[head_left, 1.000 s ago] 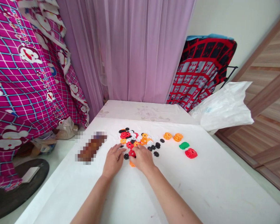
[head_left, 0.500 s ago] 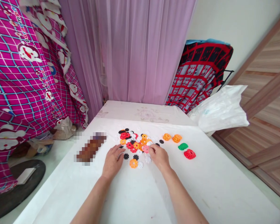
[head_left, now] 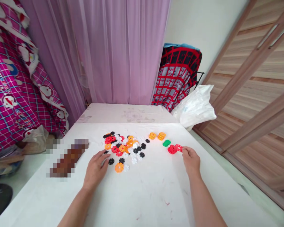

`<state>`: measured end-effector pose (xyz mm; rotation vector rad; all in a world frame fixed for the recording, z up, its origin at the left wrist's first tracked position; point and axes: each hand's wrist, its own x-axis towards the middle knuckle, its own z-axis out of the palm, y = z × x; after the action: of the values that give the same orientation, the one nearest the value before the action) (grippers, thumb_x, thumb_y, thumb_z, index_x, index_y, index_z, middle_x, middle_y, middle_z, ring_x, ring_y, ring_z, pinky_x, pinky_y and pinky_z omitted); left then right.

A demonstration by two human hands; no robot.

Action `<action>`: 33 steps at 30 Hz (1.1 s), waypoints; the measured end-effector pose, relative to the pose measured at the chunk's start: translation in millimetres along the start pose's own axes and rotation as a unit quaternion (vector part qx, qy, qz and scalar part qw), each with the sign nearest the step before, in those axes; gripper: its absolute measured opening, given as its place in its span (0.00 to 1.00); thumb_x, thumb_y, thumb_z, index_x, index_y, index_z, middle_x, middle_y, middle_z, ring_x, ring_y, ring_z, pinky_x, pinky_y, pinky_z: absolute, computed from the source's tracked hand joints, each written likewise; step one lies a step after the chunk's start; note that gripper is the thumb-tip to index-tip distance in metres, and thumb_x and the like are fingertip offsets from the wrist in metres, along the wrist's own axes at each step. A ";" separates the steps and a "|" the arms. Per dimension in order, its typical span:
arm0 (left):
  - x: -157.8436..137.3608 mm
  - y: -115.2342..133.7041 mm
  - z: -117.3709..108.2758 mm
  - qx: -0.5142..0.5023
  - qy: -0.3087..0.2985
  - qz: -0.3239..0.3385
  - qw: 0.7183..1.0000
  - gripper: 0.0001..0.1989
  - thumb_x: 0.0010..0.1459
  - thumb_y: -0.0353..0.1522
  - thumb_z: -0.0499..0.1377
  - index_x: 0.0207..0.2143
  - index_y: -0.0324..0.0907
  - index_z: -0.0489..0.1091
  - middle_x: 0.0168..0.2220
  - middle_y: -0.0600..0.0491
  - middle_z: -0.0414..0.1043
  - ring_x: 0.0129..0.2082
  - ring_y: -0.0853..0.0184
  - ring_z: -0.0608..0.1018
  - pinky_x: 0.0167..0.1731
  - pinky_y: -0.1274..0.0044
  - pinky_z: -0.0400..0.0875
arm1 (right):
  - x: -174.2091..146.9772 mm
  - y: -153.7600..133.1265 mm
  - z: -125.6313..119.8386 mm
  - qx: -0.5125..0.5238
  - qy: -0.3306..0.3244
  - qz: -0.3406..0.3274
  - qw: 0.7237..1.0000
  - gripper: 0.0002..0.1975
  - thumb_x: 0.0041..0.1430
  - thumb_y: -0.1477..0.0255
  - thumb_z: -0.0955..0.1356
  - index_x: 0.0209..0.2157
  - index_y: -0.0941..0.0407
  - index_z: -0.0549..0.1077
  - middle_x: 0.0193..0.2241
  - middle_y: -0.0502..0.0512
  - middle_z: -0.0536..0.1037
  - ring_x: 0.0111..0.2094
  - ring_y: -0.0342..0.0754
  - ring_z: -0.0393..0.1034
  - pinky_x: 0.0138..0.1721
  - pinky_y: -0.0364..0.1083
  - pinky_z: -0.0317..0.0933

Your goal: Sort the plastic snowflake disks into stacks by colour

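Observation:
Between the fingertips of my right hand (head_left: 191, 159) is a red plastic snowflake disc (head_left: 178, 148), at the right side of the red disc stack (head_left: 172, 149). A green disc stack (head_left: 166, 143) lies just behind the red one. My left hand (head_left: 97, 166) rests at the left of the mixed discs with its fingers apart, nearest to a few black discs (head_left: 111, 161). The loose pile holds orange discs (head_left: 122, 148), red discs (head_left: 110, 139) and white discs (head_left: 134, 160). An orange disc (head_left: 119, 167) lies at the front of the pile.
Two orange disc stacks (head_left: 152, 136) stand behind the green one. A pixelated brown item (head_left: 68, 159) lies on the left of the white table (head_left: 142, 195). At the right back corner is a white plastic bag (head_left: 195, 107). Purple curtains (head_left: 118, 53) hang behind.
My right hand has moved right from the pile to the red stack, carrying a disc. My left hand stays by the pile. The view has turned right.

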<state>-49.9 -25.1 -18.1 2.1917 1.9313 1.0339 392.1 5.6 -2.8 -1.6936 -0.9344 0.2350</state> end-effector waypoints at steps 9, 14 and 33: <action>-0.7 -4.4 2.9 0.006 0.004 -0.003 1.000 0.18 0.62 0.41 0.50 0.42 0.48 0.77 0.54 0.50 0.74 0.53 0.56 0.75 0.54 0.60 0.70 | 6.2 5.2 10.1 -0.026 -0.039 -0.002 0.999 0.20 0.47 0.57 0.62 0.32 0.56 0.76 0.30 0.56 0.80 0.33 0.52 0.71 0.39 0.48 0.63; -0.3 -4.8 2.0 0.018 0.010 0.001 1.000 0.18 0.62 0.41 0.50 0.42 0.48 0.77 0.53 0.50 0.74 0.52 0.56 0.76 0.53 0.61 0.71 | 5.3 1.3 6.8 -0.070 -0.052 0.000 0.996 0.22 0.48 0.53 0.61 0.32 0.55 0.75 0.32 0.58 0.80 0.34 0.53 0.71 0.40 0.49 0.63; 0.7 -4.1 -0.6 0.023 0.006 0.026 0.999 0.18 0.62 0.41 0.49 0.42 0.48 0.77 0.52 0.49 0.75 0.51 0.56 0.77 0.52 0.60 0.72 | 31.5 -28.0 -11.2 -0.140 -0.368 -0.081 0.916 0.31 0.42 0.61 0.71 0.51 0.54 0.71 0.52 0.59 0.74 0.52 0.56 0.69 0.56 0.55 0.60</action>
<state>-53.7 -23.8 -19.2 2.2754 1.9322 1.0216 406.8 20.4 35.5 -1.7959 -1.7253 0.6860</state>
